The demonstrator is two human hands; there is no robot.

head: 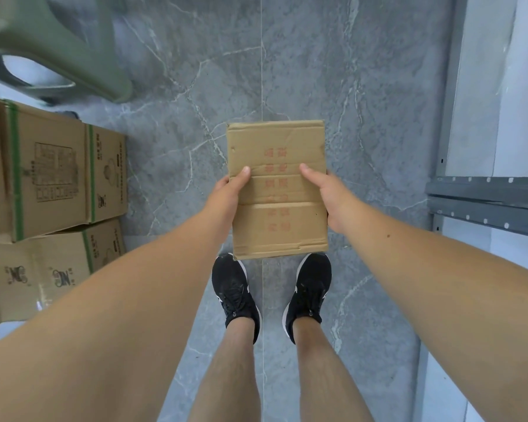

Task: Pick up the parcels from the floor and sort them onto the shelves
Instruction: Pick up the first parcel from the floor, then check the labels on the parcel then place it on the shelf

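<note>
A flat brown cardboard parcel (277,190) with faded red print is held level in front of me, above the grey marble floor and my two black shoes. My left hand (227,194) grips its left edge, thumb on top. My right hand (328,196) grips its right edge the same way. The fingers under the parcel are hidden. A grey metal shelf (485,202) with perforated rails stands at the right edge of the view.
Stacked brown cartons (55,178) with green straps stand on the floor at the left. A green plastic stool (58,47) is at the upper left. Grey marble floor (287,71) stretches ahead between cartons and shelf.
</note>
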